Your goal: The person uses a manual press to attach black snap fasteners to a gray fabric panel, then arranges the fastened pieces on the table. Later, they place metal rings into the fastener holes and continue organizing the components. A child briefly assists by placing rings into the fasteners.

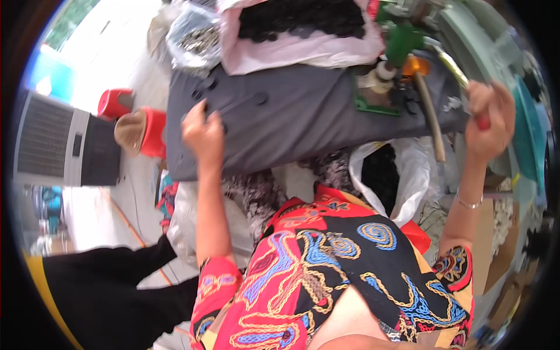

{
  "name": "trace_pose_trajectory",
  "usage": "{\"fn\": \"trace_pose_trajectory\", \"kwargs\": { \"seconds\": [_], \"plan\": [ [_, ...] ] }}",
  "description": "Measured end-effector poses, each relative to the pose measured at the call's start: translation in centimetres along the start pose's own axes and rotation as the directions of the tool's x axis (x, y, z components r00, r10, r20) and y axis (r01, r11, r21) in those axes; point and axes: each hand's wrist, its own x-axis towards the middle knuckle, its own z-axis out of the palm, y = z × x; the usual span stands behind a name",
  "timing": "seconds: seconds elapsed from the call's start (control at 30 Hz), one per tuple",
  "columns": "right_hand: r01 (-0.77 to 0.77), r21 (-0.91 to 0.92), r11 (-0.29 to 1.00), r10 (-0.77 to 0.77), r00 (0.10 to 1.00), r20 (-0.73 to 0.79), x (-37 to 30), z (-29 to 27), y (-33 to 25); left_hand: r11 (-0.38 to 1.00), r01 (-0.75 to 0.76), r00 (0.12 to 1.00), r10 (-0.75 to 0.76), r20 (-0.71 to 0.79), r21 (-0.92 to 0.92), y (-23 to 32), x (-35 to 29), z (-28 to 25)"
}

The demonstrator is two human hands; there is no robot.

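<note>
My left hand point(203, 131) is over the left part of the grey cloth-covered table point(303, 128). Its fingers are pinched together, and I cannot make out what, if anything, is between them. Small round black pieces point(208, 83) lie just beyond it, and another black disc point(261, 98) sits to its right. At the far right my right hand point(490, 119) is closed round a red knob point(483, 122), apparently on the end of a metal lever point(452, 65). This lever runs back towards a green hand press point(402, 44) standing on the table's right side.
A wooden-handled hammer point(430, 116) leans over the table's front edge by the press. Behind lie a pink-white sack point(251, 58) of black pieces and a clear bag point(201, 41) of metal bits. Red stools point(154, 134) stand left; a white bag point(411, 192) holds black pieces below.
</note>
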Motion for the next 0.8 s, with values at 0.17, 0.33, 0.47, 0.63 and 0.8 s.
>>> {"fn": "trace_pose_trajectory", "kwargs": {
  "seconds": [0.17, 0.33, 0.47, 0.63, 0.8],
  "plan": [
    [0.04, -0.249, 0.968, -0.039, 0.999, 0.012, 5.6, 1.5, 1.6, 0.986, 0.076, 0.968, -0.109, 0.227, 0.148, -8.4, -3.3, -4.3],
    [-0.222, 0.191, 0.956, 0.244, 0.964, -0.104, 8.1, 2.6, -0.4, 0.96, -0.103, 0.972, 0.041, 0.23, 0.261, -5.2, -3.7, -4.5],
    [-0.212, 0.128, 0.969, 0.227, 0.966, -0.124, 9.0, 2.4, -0.2, 0.975, -0.138, 0.976, 0.104, 0.194, 0.173, -11.7, -4.3, -1.5],
    [-0.197, 0.168, 0.966, 0.218, 0.968, -0.12, 10.0, 2.7, 0.1, 0.983, -0.14, 0.982, 0.123, 0.14, 0.115, -12.2, -4.1, -1.6],
    [-0.019, -0.102, 0.995, 0.02, 1.0, 0.004, 10.5, 2.8, 0.6, 0.992, 0.122, 0.987, -0.123, 0.107, 0.014, -6.9, -3.2, -3.0]
  ]
}}
